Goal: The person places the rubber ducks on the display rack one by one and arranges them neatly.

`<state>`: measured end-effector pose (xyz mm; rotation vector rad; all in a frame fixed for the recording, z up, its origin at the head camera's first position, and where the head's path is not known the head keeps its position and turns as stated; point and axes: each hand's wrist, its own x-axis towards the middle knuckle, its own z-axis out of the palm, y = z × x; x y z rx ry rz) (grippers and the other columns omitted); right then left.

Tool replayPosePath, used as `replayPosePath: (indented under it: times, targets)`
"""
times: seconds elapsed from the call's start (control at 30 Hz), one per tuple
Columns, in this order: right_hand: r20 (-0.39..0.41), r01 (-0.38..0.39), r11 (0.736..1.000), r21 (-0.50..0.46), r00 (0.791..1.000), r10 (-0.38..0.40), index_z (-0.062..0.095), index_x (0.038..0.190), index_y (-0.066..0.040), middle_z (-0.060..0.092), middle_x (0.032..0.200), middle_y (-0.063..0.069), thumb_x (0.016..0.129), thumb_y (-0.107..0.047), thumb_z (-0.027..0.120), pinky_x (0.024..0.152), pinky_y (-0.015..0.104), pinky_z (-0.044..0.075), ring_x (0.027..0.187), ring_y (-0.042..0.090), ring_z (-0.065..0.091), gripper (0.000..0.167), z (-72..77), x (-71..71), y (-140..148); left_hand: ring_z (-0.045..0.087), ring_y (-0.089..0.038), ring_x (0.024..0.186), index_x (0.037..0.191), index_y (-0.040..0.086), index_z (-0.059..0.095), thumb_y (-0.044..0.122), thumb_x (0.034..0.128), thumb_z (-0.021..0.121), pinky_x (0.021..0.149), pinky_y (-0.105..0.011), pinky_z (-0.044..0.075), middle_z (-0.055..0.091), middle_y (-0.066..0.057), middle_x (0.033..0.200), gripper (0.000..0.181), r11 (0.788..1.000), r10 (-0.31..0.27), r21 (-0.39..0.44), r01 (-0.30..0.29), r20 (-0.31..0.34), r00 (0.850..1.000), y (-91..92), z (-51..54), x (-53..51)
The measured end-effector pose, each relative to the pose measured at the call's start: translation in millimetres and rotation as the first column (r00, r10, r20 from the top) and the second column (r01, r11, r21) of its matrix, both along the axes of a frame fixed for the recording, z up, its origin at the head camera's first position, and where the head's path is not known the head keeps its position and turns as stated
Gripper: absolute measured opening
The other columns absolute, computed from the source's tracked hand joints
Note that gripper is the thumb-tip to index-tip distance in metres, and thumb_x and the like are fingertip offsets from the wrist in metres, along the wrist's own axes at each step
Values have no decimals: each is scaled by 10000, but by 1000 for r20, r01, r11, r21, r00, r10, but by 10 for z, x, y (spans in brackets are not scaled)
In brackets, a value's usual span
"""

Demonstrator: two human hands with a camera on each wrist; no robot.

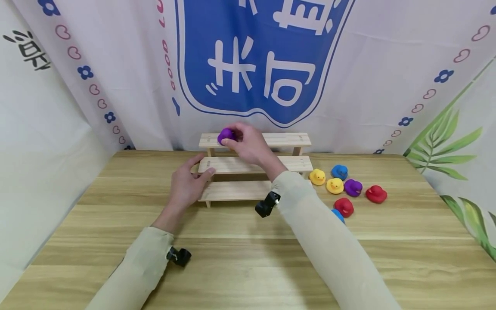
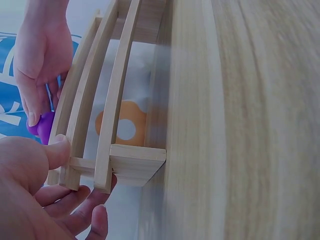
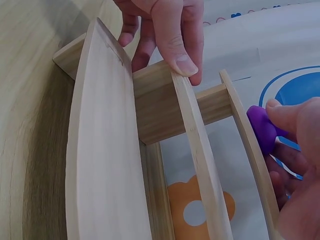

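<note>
My right hand pinches a purple rubber duck between thumb and fingers, at the left part of the top step of a three-step wooden stand. In the right wrist view the duck is against the top board; a gap beneath it cannot be made out. At the stand's left end my left hand grips the frame. Its thumb lies on the end of the middle board, and the other fingers curl around the side. The right forearm covers part of the lower steps in the head view.
Right of the stand, several rubber ducks lie loosely grouped on the wooden table: yellow ones, a purple one, red ones and blue ones. One blue duck is partly hidden by the right sleeve. A printed curtain hangs close behind the stand.
</note>
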<state>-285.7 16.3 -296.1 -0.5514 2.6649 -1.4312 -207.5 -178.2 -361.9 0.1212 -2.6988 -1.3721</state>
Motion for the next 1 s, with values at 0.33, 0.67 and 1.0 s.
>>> replayPosePath:
  times: [0.33,0.67,1.0]
  targets:
    - [4,15,1000,20,1000,-15,601,1464,-180,614,1478,64,1049,-307,689,1155,400,518,1324,235,596,443,24,-23,-72,772,-293,975,1629,162,436,399,1047,682,624,-231,539,516,-159,1622,675,1000,6,-8,-6,6,1000,-20,32,14]
    - [31,31,998,45,999,-32,555,1530,-223,600,1521,38,1025,-332,718,1177,396,502,1374,230,582,543,33,-27,-47,753,-250,923,1631,176,431,402,1044,685,605,-236,540,500,-142,1638,679,1000,4,-5,-4,22,1000,-11,28,2]
    - [22,32,999,-14,999,-31,569,1518,-245,623,1500,-16,992,-337,770,1169,433,487,1370,207,580,570,65,53,95,746,-225,876,1632,173,431,403,1043,688,600,-238,532,484,-139,1651,683,1000,-4,1,4,19,1000,2,22,10]
